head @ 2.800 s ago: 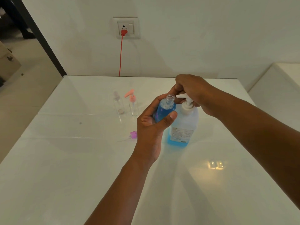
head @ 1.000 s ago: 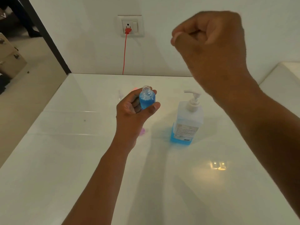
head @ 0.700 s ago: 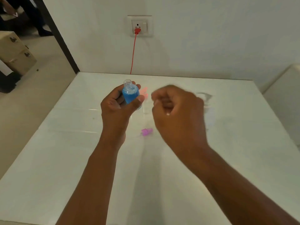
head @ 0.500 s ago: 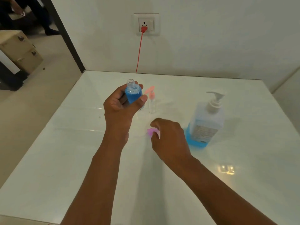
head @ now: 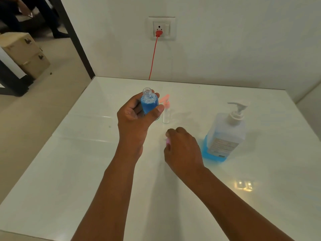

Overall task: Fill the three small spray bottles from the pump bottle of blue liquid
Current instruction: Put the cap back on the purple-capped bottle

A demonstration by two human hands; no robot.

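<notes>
My left hand (head: 134, 119) grips a small uncapped spray bottle (head: 149, 101), upright above the table and nearly full of blue liquid. My right hand (head: 182, 150) is down on the table with its fingers curled round the purple spray cap (head: 167, 141), of which only a sliver shows. An empty small bottle with a pink spray top (head: 166, 110) stands just behind my left hand. The pump bottle (head: 225, 134), with a little blue liquid at its bottom, stands to the right of my right hand. A third small bottle is not visible.
The white glossy table (head: 86, 171) meets a wall at the back, where a red cable (head: 152, 58) runs up to a socket (head: 161, 28). The table's left edge drops to the floor, with brown boxes (head: 24, 53) at far left.
My right hand left the pump head, swung up and came down onto the purple cap on the table. My left hand carried the filled bottle a little to the left.
</notes>
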